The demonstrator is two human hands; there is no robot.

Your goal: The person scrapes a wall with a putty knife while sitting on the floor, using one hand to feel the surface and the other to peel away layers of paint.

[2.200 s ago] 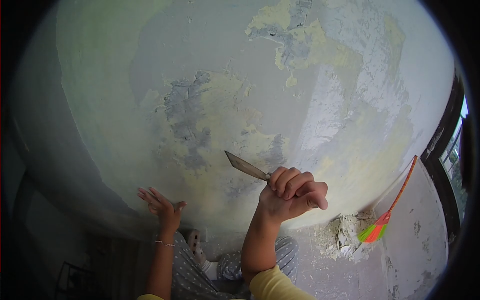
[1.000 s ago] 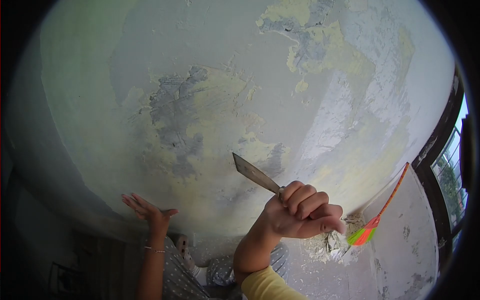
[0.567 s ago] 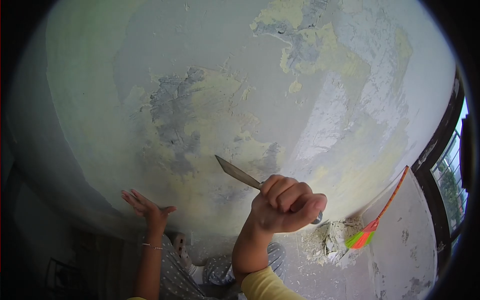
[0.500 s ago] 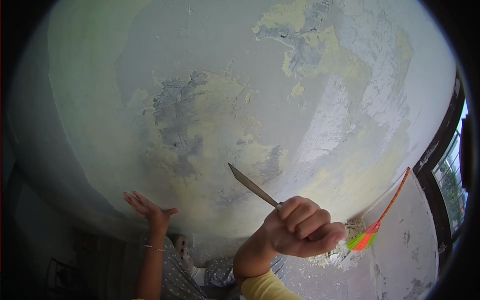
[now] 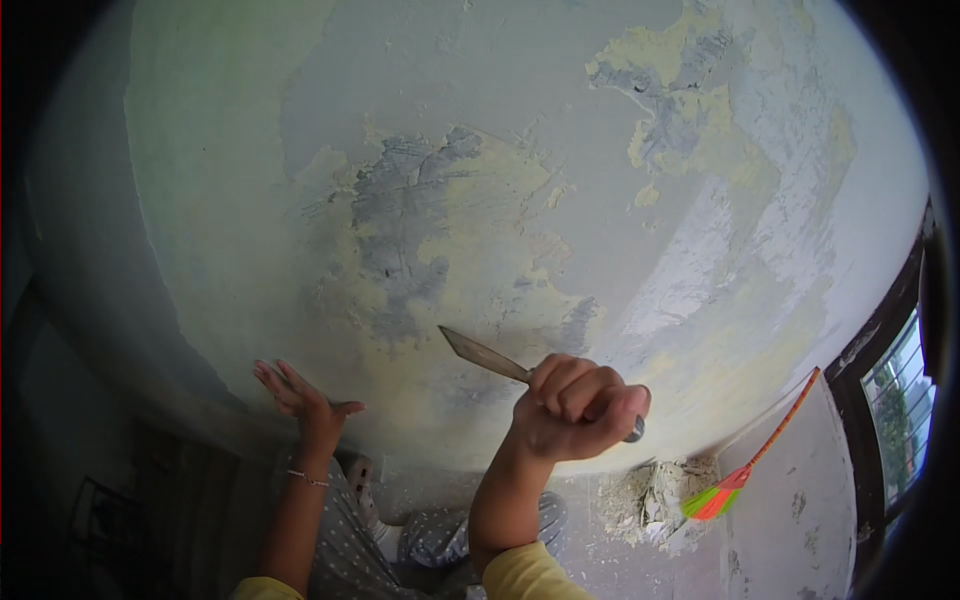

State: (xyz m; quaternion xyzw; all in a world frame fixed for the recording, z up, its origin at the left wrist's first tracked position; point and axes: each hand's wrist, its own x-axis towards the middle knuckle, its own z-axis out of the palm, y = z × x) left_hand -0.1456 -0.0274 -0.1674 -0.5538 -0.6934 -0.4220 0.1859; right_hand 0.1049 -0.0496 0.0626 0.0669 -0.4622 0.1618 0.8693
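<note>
My right hand (image 5: 585, 408) is wrapped round the handle of a scraper (image 5: 485, 355), its thin metal blade pointing up and to the left. The handle's end pokes out below the thumb. Behind the blade is a wall (image 5: 560, 110) with patches of grey, yellow and white where paint has come off. Low on the left, my left hand (image 5: 305, 398) lies against the wall with fingers spread and nothing in it.
A broom (image 5: 722, 492) with orange and green bristles leans in the corner at the right. Flakes and debris (image 5: 655, 500) lie on the floor beside it. A barred window (image 5: 895, 400) is at the far right. My legs (image 5: 430, 540) are folded below.
My right hand has moved up and left with the scraper, whose blade lies flatter. The view has shifted, so the wall patches appear further right. My left hand stays on the wall.
</note>
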